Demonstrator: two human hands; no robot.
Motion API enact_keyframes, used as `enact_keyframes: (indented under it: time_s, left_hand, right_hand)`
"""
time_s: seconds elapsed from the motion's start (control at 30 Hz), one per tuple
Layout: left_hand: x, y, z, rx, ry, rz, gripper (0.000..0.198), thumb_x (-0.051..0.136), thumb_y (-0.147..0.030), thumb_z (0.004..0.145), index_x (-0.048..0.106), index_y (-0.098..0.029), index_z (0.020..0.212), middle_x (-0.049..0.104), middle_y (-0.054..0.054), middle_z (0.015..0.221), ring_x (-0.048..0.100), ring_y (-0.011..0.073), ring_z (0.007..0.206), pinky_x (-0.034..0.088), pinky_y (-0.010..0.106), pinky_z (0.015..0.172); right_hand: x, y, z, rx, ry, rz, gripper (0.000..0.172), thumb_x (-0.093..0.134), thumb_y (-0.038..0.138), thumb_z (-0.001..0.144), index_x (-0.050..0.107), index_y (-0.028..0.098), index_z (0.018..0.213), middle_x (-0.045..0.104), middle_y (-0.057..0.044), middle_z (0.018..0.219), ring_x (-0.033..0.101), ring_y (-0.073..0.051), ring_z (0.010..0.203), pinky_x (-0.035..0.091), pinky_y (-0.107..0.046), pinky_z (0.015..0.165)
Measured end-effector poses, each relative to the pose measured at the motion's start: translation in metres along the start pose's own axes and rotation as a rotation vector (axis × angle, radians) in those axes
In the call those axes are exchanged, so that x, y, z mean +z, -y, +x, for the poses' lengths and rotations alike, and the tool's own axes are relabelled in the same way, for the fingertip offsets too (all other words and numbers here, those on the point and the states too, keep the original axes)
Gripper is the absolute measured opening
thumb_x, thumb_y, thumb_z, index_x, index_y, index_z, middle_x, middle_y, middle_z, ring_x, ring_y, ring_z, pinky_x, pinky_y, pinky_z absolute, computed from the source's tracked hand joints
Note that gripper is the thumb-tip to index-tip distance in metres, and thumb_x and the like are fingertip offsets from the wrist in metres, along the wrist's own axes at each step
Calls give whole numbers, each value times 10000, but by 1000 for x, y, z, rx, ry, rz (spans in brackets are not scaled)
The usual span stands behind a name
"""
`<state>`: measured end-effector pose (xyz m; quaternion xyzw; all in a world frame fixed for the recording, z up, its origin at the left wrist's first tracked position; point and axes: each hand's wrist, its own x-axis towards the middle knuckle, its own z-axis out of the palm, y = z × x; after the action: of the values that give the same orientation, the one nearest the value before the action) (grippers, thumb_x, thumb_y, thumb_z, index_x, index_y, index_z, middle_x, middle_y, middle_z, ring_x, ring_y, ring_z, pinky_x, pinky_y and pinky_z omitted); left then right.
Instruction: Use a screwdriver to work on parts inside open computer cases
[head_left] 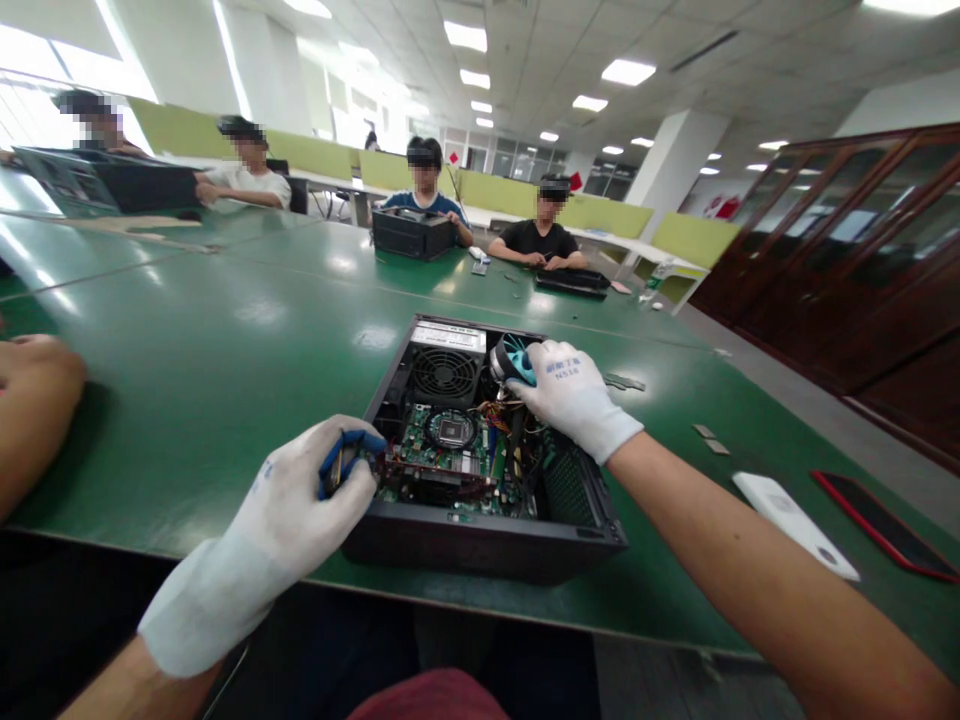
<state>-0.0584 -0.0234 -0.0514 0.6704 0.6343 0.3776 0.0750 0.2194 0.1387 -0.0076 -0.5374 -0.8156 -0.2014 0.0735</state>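
An open black computer case (480, 545) lies on the green table in front of me, its green motherboard (442, 455) and round black fan (445, 375) showing. My left hand (300, 510), in a white glove, is closed around a blue-handled tool (341, 462) at the case's near left corner. My right hand (574, 395), also gloved, grips a blue CPU cooler fan (514, 360) over the case's far right side.
A white phone (795, 525) and a red-edged phone (885, 525) lie at the right. Small metal plates (709, 438) sit nearby. A neighbour's bare arm (34, 405) rests at the left. Several people sit across the green table (187, 390) with other cases (411, 233).
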Motion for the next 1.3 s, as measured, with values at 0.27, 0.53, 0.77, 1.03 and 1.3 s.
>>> enact_keyframes:
  time_s: [0.27, 0.53, 0.77, 1.03, 1.3]
  left_hand:
    - [-14, -20, 17, 155, 60, 136, 318, 540, -363, 893, 620, -234, 1172, 746, 35, 1001, 721, 230, 881, 551, 327, 808]
    - [14, -63, 67, 369, 341, 210, 842, 611, -291, 831, 249, -209, 1586, 715, 117, 1280, 714, 289, 1130, 558, 376, 954]
    - [38, -71, 94, 390, 394, 173, 877, 631, -303, 856, 200, -158, 1606, 715, 150, 1282, 705, 284, 1160, 547, 369, 979]
    - [40, -73, 97, 418, 447, 61, 795, 640, -214, 783, 371, -181, 1530, 713, 104, 1280, 686, 265, 1172, 536, 355, 998]
    - [40, -64, 104, 351, 434, 106, 448, 691, -432, 841, 667, -208, 1228, 744, 65, 1186, 694, 259, 1098, 527, 366, 993]
  right_hand:
    - [-38, 12, -31, -125, -64, 460, 322, 635, 464, 941, 663, 155, 1029, 706, -117, 1022, 633, -247, 934, 451, -341, 816]
    - [-62, 30, -40, -393, 57, 1025, 294, 711, 389, 912, 703, 191, 1130, 754, -29, 1069, 678, -185, 933, 471, -277, 816]
    - [-52, 19, -37, -377, 94, 1088, 166, 715, 279, 885, 735, 180, 1017, 763, -3, 980, 677, -174, 896, 471, -266, 794]
    - [-48, 17, -37, -325, 64, 965, 73, 702, 240, 835, 688, 169, 843, 706, 22, 792, 589, -116, 697, 397, -243, 660]
    - [-26, 3, -32, -293, 103, 928, 142, 677, 319, 872, 694, 179, 853, 677, 22, 772, 564, -112, 682, 365, -252, 628]
